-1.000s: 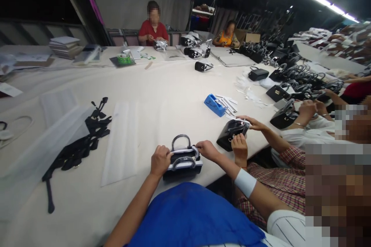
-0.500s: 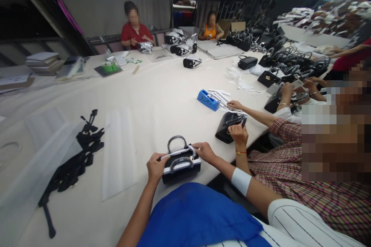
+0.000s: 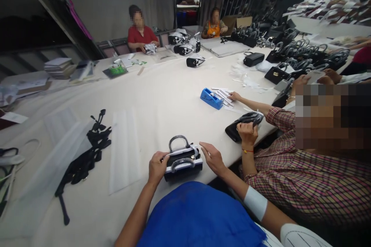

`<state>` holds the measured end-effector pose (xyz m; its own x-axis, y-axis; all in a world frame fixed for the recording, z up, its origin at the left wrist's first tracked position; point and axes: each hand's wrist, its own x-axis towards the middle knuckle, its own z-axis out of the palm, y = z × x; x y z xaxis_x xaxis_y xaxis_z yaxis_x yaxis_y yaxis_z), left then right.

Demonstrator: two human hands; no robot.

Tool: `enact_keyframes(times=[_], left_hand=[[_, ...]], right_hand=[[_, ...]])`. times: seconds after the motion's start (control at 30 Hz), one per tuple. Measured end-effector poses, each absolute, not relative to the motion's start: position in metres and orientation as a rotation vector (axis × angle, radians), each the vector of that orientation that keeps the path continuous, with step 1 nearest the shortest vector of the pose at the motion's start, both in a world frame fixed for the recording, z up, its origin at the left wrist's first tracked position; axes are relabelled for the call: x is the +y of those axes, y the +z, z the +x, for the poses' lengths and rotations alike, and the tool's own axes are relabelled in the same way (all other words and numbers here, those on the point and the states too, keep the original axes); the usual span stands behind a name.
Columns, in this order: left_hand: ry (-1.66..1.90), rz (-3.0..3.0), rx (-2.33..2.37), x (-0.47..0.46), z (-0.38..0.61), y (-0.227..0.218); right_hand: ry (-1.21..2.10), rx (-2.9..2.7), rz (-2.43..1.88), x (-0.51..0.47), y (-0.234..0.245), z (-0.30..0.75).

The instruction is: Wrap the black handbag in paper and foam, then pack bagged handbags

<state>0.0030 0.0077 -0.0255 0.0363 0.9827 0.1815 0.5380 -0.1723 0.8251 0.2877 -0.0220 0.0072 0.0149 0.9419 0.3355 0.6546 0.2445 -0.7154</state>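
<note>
A small black handbag (image 3: 183, 174) stands in front of me at the table's near edge, its two handles wrapped in clear film. White strips (image 3: 185, 165) lie along its top edges. With thumb and fingers, my left hand (image 3: 157, 166) pinches the bag's upper left end. My right hand (image 3: 213, 158) is held just off the bag's right end, fingers stretched out and nothing in them.
Black straps (image 3: 84, 154) and a white foam sheet (image 3: 125, 150) lie to my left. Ahead on the right are a blue tape dispenser (image 3: 211, 98) and thin white strips (image 3: 224, 94). A co-worker in a plaid shirt (image 3: 278, 162) sits close on my right, holding another black bag (image 3: 233, 128).
My right hand has let go of the bag's right end and moved away to the right, its fingers straightening. My left hand stays on the bag. The co-worker's bag has tipped over further.
</note>
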Motion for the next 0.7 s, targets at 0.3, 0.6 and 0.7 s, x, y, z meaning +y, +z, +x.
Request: enact_keyframes(times=[0.3,0.6,0.7], left_hand=[[0.886,2.071,1.602,0.011,0.004,-0.010],[1.122,2.151,1.429,-0.017,-0.004,0.008],[1.039,2.294,1.280,-0.038,0.000,0.013]], right_hand=[[0.341,-2.234,-1.307,-0.055,0.028,0.282],[0.268,-2.370,-1.190,-0.042,0.018,0.282],[0.272,-2.371,-1.202,-0.047,0.019,0.282]])
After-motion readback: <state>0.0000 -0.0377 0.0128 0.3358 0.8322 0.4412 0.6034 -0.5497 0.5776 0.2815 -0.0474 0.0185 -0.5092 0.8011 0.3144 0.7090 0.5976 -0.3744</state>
